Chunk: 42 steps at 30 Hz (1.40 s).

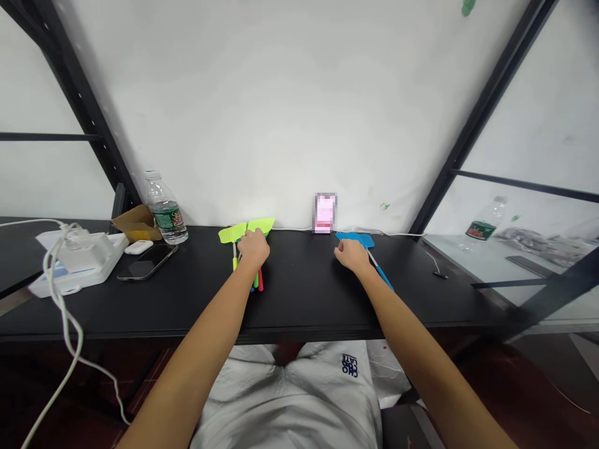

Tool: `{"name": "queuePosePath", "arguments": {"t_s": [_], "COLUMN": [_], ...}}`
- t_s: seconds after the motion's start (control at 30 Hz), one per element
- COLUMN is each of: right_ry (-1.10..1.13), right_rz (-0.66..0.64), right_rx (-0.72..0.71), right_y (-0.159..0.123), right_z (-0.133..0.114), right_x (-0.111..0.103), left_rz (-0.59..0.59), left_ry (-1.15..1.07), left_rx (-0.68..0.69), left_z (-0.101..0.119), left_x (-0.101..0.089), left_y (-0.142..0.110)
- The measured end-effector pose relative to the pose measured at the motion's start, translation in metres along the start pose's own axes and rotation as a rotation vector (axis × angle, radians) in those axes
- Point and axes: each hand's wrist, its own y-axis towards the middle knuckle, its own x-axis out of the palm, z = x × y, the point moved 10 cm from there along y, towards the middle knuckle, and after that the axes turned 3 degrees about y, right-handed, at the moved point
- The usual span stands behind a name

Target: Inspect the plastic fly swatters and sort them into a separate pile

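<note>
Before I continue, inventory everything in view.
Swatter heads: at least two, yellow-green, centre-left
Swatter handles: several, multicoloured, centre-left
Blue swatter: one, blue, centre-right
Upright phone: one, pink-screened, against wall
Flat phone: one, black, left
Small case: one, white, left
Box: one, brown, left
Bottles: two, clear, either side
Charging gear: count unclear, white, left
Cables: several, white, left and back
Table: one, black, beneath
Frame posts: several, black, sides
Trousers: one pair, grey, bottom
Left hand: one, bare, at swatter handles
Right hand: one, bare, by blue swatter
</note>
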Motion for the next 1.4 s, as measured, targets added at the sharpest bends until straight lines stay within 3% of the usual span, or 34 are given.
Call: {"name": "queuePosePath", "arguments": {"t_s": [0.43, 0.63, 0.8, 1.03, 1.4], "right_ry": [0.041, 0.049, 0.061, 0.053, 0.089], "right_rz": [-0.040, -0.048, -0.051, -0.058, -0.056], "right_rx": [0.013, 0.003, -0.007, -0.017, -0.069], "right_y": [-0.001, 0.000, 0.000, 0.000, 0.001], "right_z": [0.000, 0.000, -0.001, -0.003, -0.011], "right_x": [0.002, 0.004, 0.005, 0.006, 0.006], "left_rz": [0.046, 0.019, 0.076, 0.152, 0.024], "left_ry": [-0.069, -0.231, -0.343, -0.367, -0.724], "left_rx": [0.033, 0.046, 0.160, 0.217, 0.524], "left_z": [0.004, 0.008, 0.023, 0.036, 0.087], "left_x": [-0.023, -0.023, -0.031, -0.040, -0.044], "left_y": [-0.005, -0.003, -0.006, -0.017, -0.052]}}
